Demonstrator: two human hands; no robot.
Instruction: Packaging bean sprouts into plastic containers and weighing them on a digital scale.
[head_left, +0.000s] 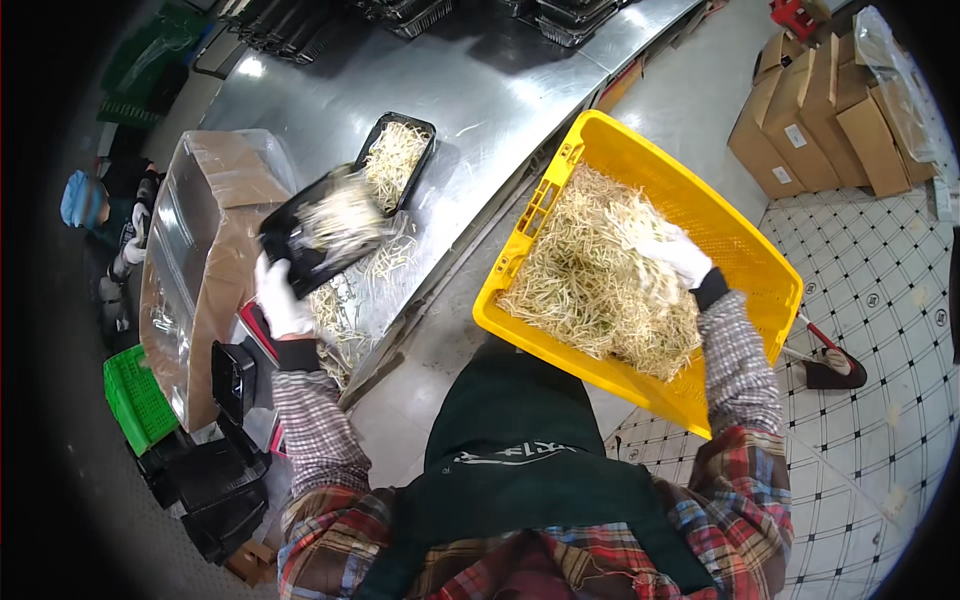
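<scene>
My left hand, in a white glove, grips the near edge of a black plastic tray above the steel table. Blurred bean sprouts lie in this tilted tray. A second black tray filled with sprouts rests on the table just beyond it, partly covered by the held one. My right hand, also gloved in white, reaches into a yellow plastic crate heaped with sprouts. Its fingers are among the sprouts and blurred, so their grip cannot be made out.
Loose sprouts litter the steel table. Stacked black trays stand along its far side. At left are a plastic-lined cardboard box, a green crate and another person. Flattened cartons and a dustpan are at right.
</scene>
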